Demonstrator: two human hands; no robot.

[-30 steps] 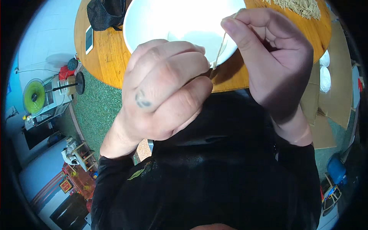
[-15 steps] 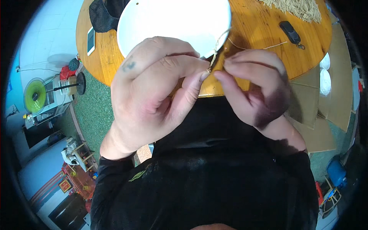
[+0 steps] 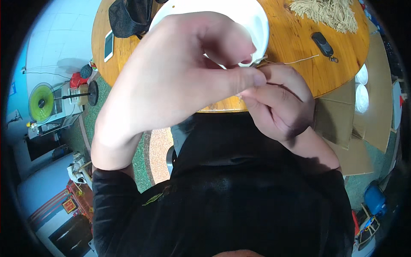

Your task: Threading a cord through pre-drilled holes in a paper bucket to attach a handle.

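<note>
A thin beige twine (image 3: 302, 59) runs from my fingers out over the wooden table toward the right. With its fingertips together, my right hand (image 3: 284, 100) is closed on the twine. My left hand (image 3: 171, 81) arches over from the left, slightly blurred. Its thumb presses against the right fingertips, and its other fingers curl above, near the twine. The part of the twine between the two hands is mostly hidden behind the fingers. Just beyond the left hand lies a white basin (image 3: 262, 25), partly covered by it.
On the round wooden table (image 3: 291, 36) lie a heap of beige cords (image 3: 327, 15), a black key fob (image 3: 322, 44), a white phone (image 3: 109, 46) and a black mesh bag (image 3: 128, 19). Flattened cardboard (image 3: 372, 115) lies at the right, a green fan (image 3: 41, 103) stands left.
My left hand has turned, its thumb reaching across to my right fingertips. The upright stretch of twine between the hands has mostly gone out of sight. The view has shifted slightly.
</note>
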